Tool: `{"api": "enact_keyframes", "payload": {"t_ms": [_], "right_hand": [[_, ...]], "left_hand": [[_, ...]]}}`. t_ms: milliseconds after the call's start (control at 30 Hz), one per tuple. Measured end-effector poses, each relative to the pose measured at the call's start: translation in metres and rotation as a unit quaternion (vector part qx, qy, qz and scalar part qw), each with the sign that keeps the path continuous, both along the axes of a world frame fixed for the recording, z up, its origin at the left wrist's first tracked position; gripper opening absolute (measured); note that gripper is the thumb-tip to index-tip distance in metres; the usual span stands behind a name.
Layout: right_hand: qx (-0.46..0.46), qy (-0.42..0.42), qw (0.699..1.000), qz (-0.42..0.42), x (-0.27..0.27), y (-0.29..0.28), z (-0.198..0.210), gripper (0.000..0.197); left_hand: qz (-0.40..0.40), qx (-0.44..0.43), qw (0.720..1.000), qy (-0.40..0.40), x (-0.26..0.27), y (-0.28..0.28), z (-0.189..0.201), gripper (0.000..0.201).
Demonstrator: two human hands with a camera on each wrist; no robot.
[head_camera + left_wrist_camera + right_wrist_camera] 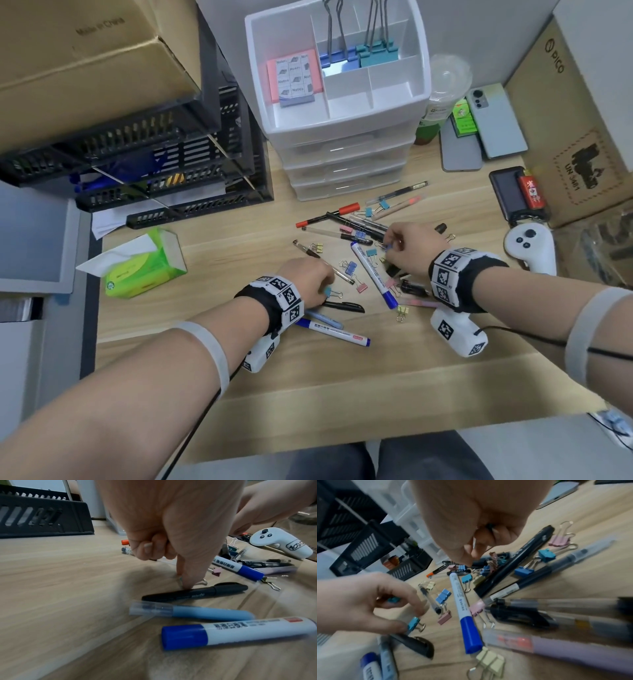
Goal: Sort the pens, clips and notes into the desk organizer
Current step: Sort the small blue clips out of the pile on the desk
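Pens, markers and small binder clips lie scattered on the wooden desk (239, 342) in front of the white desk organizer (424, 85). Its top tray holds sticky notes (294, 77) and large blue and teal clips (359, 56). My left hand (323, 287) pinches a teal binder clip (413, 623) on the desk beside a black marker (197, 592); a second teal clip (393, 599) sits inside its curled fingers. My right hand (390, 245) is curled over the pile and pinches a small blue binder clip (388, 246). A blue-capped white marker (373, 274) lies between the hands.
Black stacked trays (137, 164) and a green tissue pack (144, 267) stand at the left. A white controller (529, 245), a power bank (510, 192), phones (496, 120) and a cardboard box (565, 137) crowd the right. A plastic bottle (442, 96) stands beside the organizer.
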State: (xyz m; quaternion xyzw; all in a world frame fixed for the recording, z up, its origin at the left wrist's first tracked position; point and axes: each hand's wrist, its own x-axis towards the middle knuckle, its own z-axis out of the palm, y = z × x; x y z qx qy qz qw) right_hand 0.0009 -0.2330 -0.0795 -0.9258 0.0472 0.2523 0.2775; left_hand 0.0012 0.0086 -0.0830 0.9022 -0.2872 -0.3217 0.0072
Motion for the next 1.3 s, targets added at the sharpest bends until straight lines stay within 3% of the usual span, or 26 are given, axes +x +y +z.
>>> {"api": "enact_keyframes", "payload": {"t_ms": [167,267,367,500,567,633,700,767,800,900,1033,1100,1200,1300], "right_hand": [[-0.080,-0.056,0.991,0.089,0.006,0.025,-0.007,0.013],[-0.127,-0.052,0.984,0.113,0.010,0.036,-0.015,0.016],[-0.158,-0.038,0.980,0.119,0.010,0.041,-0.021,0.014],[-0.157,-0.020,0.982,0.099,0.012,0.044,-0.020,0.009],[-0.108,-0.008,0.992,0.062,0.011,0.042,-0.018,0.013],[0.005,0.026,0.999,-0.027,0.013,0.038,-0.014,0.020],[0.095,0.055,0.988,-0.112,0.020,0.028,-0.010,0.031],[0.133,0.093,0.975,-0.149,0.028,0.016,-0.002,0.030],[0.160,0.115,0.964,-0.179,0.031,0.010,0.002,0.029],[0.304,0.182,0.867,-0.349,0.037,-0.011,0.010,0.027],[0.363,0.185,0.839,-0.361,0.045,-0.028,0.011,0.017],[0.337,0.146,0.866,-0.339,0.052,-0.032,0.012,0.019],[0.223,0.074,0.942,-0.239,0.061,-0.032,0.008,0.025],[0.130,0.023,0.983,-0.130,0.070,-0.029,0.006,0.019]], "left_hand": [[-0.008,0.015,1.000,-0.016,-0.001,-0.003,0.002,0.022],[-0.002,0.024,1.000,-0.010,-0.001,-0.003,0.000,0.007],[0.035,0.012,0.999,0.004,-0.002,0.000,-0.002,0.022],[0.160,-0.020,0.986,0.044,-0.001,0.005,-0.003,0.036],[0.240,-0.052,0.966,0.076,0.004,0.005,-0.002,0.040],[0.293,-0.078,0.949,0.089,0.012,0.002,0.001,0.040],[0.322,-0.097,0.937,0.093,0.020,-0.003,0.007,0.040],[0.328,-0.110,0.933,0.098,0.030,-0.009,0.012,0.043],[0.324,-0.115,0.934,0.099,0.035,-0.013,0.014,0.044],[0.308,-0.122,0.940,0.077,0.054,-0.032,0.020,0.038],[0.302,-0.138,0.941,0.068,0.072,-0.056,0.026,0.025],[0.298,-0.142,0.941,0.074,0.080,-0.065,0.026,0.022],[0.282,-0.118,0.948,0.086,0.090,-0.075,0.026,0.014],[0.255,-0.076,0.960,0.081,0.098,-0.081,0.027,0.021]]}}
